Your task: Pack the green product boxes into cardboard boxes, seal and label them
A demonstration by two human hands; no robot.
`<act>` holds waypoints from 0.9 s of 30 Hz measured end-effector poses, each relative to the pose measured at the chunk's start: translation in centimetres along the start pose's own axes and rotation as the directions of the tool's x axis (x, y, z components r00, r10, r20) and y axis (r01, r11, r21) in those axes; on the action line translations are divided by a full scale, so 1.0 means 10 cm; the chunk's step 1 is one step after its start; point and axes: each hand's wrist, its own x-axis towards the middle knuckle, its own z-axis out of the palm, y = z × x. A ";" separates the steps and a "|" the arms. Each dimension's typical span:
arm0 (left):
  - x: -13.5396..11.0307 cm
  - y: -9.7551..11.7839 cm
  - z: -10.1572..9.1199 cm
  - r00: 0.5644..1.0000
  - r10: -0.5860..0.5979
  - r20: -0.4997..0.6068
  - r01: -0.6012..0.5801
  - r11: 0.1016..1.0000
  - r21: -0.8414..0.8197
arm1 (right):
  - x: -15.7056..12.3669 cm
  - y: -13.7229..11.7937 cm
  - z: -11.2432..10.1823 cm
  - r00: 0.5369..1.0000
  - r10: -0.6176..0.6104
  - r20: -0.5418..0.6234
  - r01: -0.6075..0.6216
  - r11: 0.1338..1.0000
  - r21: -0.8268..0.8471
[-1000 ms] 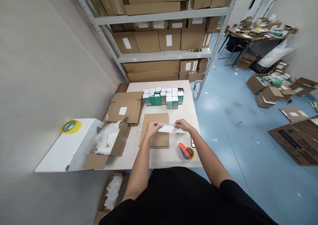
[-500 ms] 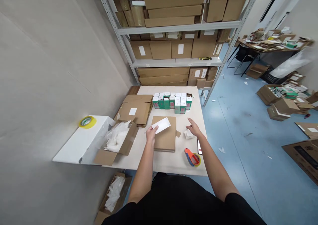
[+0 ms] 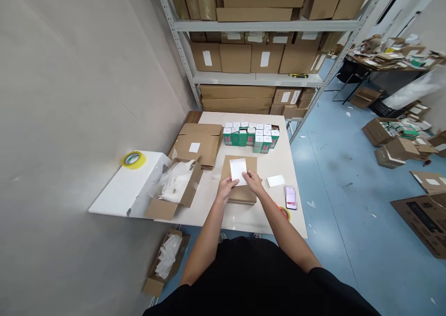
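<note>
My left hand (image 3: 226, 190) and my right hand (image 3: 253, 182) both pinch the near edge of a white label (image 3: 239, 169), which lies on a flat brown cardboard box (image 3: 240, 193) on the white table (image 3: 244, 218). A white backing paper (image 3: 276, 181) lies on the table to the right of the box. Several small green and white cartons (image 3: 250, 136) stand in rows at the far side of the table.
A stack of flat cardboard (image 3: 198, 144) lies at the table's left. An open box of white bags (image 3: 176, 188) sits beside it. A phone (image 3: 290, 197) and a tape dispenser (image 3: 285, 212) lie to my right. A yellow tape roll (image 3: 133, 160) rests on a white ledge. Shelves of boxes (image 3: 258, 55) stand behind.
My right hand has left the backing paper on the table and come back to the label. Both hands now hold the label flat on the cardboard box.
</note>
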 end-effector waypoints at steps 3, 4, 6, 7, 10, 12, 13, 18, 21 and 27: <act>-0.12 0.23 -0.28 0.999 0.035 0.037 -0.040 0.986 0.161 | 0.00 -0.14 0.14 0.998 -0.005 0.070 0.001 0.998 0.063; -0.15 0.31 -0.35 0.996 0.083 0.014 -0.084 0.979 0.185 | -0.02 -0.18 0.19 0.998 0.000 0.069 -0.007 0.995 0.097; -0.20 0.46 -0.47 0.981 0.187 -0.054 -0.174 0.967 0.188 | -0.08 -0.26 0.29 0.998 0.030 0.053 -0.039 0.987 0.159; -0.22 0.54 -0.51 0.971 0.224 -0.085 -0.207 0.962 0.177 | -0.11 -0.30 0.33 0.997 0.049 0.052 -0.058 0.981 0.184; -0.25 0.70 -0.61 0.948 0.283 -0.148 -0.260 0.953 0.154 | -0.21 -0.40 0.43 0.993 0.083 0.088 -0.101 0.969 0.226; -0.26 0.77 -0.65 0.943 0.294 -0.155 -0.271 0.950 0.153 | -0.24 -0.44 0.48 0.990 0.087 0.109 -0.111 0.965 0.237; -0.26 0.79 -0.67 0.942 0.298 -0.155 -0.275 0.949 0.153 | -0.25 -0.46 0.51 0.990 0.087 0.111 -0.112 0.965 0.238; -0.27 0.83 -0.69 0.939 0.310 -0.149 -0.292 0.948 0.126 | -0.24 -0.51 0.63 0.995 0.077 0.062 -0.089 0.969 0.232; -0.28 0.84 -0.68 0.943 0.305 -0.135 -0.290 0.950 0.117 | -0.24 -0.51 0.67 0.996 0.080 0.047 -0.089 0.968 0.235; -0.29 0.84 -0.66 0.941 0.323 -0.103 -0.311 0.943 0.119 | -0.24 -0.49 0.67 0.995 0.080 0.055 -0.091 0.964 0.250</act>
